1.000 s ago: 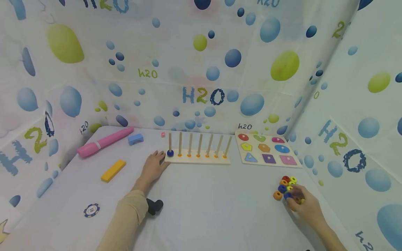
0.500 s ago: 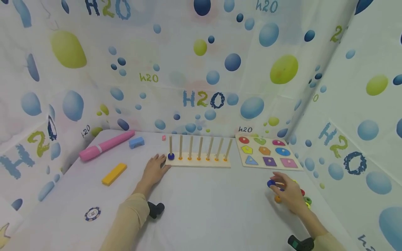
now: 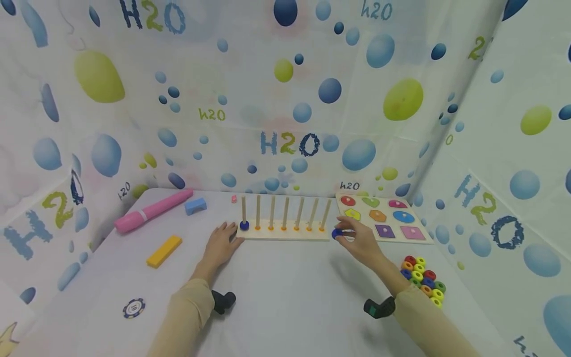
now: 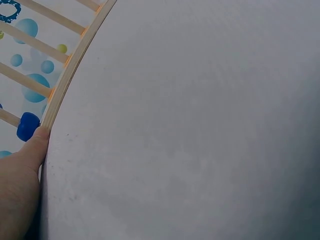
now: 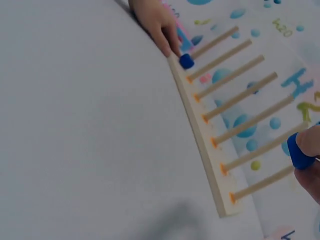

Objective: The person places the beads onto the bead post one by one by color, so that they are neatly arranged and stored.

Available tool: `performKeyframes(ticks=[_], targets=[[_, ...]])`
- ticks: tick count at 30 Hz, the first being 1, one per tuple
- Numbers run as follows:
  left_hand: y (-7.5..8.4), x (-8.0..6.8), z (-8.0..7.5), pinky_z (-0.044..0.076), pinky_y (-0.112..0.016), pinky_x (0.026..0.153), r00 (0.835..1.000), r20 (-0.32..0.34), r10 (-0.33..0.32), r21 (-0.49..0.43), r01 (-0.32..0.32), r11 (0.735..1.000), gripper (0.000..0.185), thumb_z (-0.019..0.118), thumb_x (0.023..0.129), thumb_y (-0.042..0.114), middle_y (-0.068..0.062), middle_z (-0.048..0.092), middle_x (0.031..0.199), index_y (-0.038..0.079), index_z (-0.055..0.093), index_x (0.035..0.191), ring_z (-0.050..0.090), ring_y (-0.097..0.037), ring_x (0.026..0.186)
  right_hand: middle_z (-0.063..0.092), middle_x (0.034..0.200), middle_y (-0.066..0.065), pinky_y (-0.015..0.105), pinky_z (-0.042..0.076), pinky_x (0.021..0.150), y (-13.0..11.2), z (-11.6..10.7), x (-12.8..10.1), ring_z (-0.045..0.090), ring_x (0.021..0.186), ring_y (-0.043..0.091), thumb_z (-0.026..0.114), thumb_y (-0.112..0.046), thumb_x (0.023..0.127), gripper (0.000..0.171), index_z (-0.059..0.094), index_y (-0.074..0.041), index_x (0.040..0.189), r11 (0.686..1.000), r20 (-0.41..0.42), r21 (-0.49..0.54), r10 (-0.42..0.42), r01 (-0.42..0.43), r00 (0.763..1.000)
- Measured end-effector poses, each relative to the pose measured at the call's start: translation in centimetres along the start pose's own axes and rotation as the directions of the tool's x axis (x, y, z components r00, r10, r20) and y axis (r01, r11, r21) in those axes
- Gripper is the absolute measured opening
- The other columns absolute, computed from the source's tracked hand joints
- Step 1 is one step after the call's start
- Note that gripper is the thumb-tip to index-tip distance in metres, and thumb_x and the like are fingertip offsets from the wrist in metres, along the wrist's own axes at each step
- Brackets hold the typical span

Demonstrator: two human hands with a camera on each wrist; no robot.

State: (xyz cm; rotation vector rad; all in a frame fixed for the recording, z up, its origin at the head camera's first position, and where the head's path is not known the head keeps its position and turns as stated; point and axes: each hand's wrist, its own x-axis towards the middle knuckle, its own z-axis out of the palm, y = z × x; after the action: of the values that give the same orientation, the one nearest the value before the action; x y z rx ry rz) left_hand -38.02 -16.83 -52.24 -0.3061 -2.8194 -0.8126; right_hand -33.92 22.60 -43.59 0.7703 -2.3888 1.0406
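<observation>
Blue ring pinched in the right hand's fingers, held just off the right end of the wooden peg board, beside its last peg. The left hand lies flat with relaxed fingers against the board's left end, steadying it; another blue ring already sits on the first peg there. The step in hand looks like carrying a ring to a peg; next it likely needs lifting above a peg tip and lining up its hole. Open table lies in front of the board; the shape puzzle crowds its right end, and the ring pile sits farther right and nearer.
</observation>
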Motion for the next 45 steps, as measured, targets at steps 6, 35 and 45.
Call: performKeyframes(ticks=[6,35,45], targets=[[0.2,0.0,0.1,0.015,-0.053,0.113,1.0,0.004,-0.006,-0.012,0.006,1.0,0.058,0.059,0.093,0.033,-0.021,0.043,0.141,-0.006,0.047,0.135,0.026,-0.042,0.135,0.066,0.099,0.01,0.025,0.056,0.078,-2.0,2.3,4.1,0.066,0.091,0.019,0.073,0.007,0.076,0.048,0.054,0.002,0.12,0.993,0.028,0.033,-0.118,0.118,0.993],[0.0,-0.2,0.0,0.017,-0.053,0.113,0.999,-0.041,0.003,0.021,-0.002,1.0,0.057,0.061,0.092,0.034,-0.022,0.046,0.138,-0.004,0.049,0.133,0.03,-0.042,0.134,0.064,0.11,0.013,0.016,0.049,0.087,-9.0,13.7,15.9,0.064,0.099,0.021,0.066,0.0,0.087,0.044,0.049,0.003,0.127,0.991,0.173,0.083,-0.113,0.1,0.978],[0.3,0.0,0.1,0.017,-0.053,0.113,1.0,-0.031,-0.005,0.021,0.005,1.0,0.057,0.06,0.093,0.035,-0.02,0.047,0.138,-0.003,0.05,0.134,0.031,-0.041,0.134,0.063,0.111,0.012,0.018,0.049,0.087,-9.4,15.8,17.1,0.064,0.099,0.021,0.064,-0.003,0.089,0.042,0.05,0.002,0.128,0.992,0.211,0.083,-0.115,0.1,0.971]])
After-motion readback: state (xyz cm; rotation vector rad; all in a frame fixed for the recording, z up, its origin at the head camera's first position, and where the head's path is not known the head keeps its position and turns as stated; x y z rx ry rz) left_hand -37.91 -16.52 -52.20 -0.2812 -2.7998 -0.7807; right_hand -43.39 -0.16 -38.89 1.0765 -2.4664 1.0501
